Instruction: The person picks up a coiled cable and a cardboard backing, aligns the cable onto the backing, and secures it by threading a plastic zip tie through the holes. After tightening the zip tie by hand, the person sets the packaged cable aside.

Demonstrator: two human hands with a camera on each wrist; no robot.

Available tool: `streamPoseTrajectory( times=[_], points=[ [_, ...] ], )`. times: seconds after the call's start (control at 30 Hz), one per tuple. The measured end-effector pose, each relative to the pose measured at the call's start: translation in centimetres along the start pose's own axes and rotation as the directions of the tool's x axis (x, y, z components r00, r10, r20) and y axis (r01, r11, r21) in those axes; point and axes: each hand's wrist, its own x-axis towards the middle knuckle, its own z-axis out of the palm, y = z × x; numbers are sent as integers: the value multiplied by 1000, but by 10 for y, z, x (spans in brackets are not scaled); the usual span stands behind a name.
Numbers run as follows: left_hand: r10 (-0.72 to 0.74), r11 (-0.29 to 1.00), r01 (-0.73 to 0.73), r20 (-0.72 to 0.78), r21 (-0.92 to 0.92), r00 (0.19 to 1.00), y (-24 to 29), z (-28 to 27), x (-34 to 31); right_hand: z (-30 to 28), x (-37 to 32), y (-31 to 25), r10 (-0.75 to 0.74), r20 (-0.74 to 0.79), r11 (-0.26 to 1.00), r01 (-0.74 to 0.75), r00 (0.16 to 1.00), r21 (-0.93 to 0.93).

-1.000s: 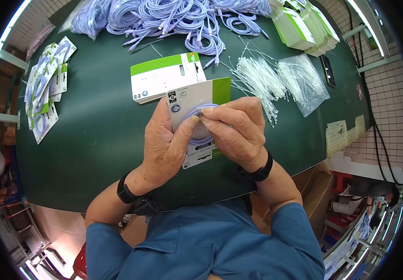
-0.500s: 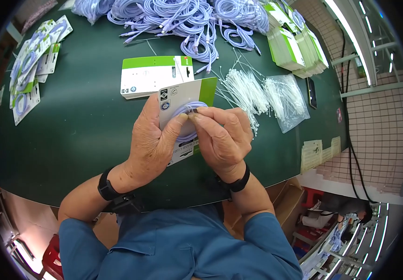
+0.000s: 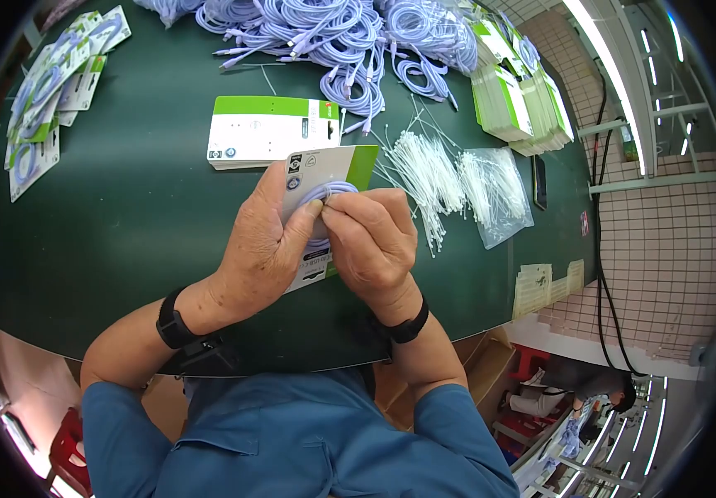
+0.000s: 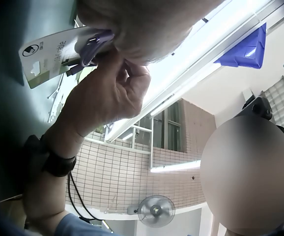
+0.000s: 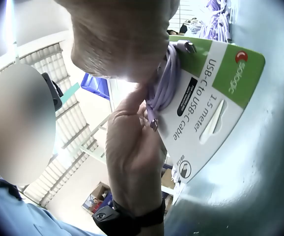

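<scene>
In the head view, my left hand (image 3: 254, 253) grips a white and green packaging card (image 3: 329, 160) from its left side. Its thumb presses on a coiled lilac USB-C cable (image 3: 331, 188) lying against the card. The curled fingers of my right hand (image 3: 375, 249) pinch at the coil, right beside the left thumb; any small piece between those fingertips is hidden. In the right wrist view, a metal cable plug (image 5: 187, 46) sticks out over the card's printed side, and a second plug (image 5: 154, 124) hangs by the left fingers.
A stack of cards (image 3: 263, 133) lies just beyond the hands. Right of it are loose white cable ties (image 3: 428, 178), a plastic bag of ties (image 3: 495, 199) and a phone (image 3: 540, 183). Lilac cables (image 3: 316, 33) are heaped at the back, carded cables (image 3: 51, 87) at the left, card stacks (image 3: 503, 104) back right.
The head view has shifted, so the table and hands sit further left in it. The right fingers have curled in closer against the coil; the left hand keeps its grip on the card.
</scene>
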Motion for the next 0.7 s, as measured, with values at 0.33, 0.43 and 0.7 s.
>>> streamPoseTrajectory(
  times=[0.33,0.43,0.7],
  points=[
    [-188,924,213,107,-318,976,0,-2,7,-3,3,7,33,-25,998,-34,999,-50],
    [-189,912,225,133,-344,973,2,-3,6,-4,3,6,42,-66,998,-45,997,-40],
    [-189,899,214,101,-383,977,3,-10,10,-8,0,-3,31,-114,999,-34,993,-25]
  ],
)
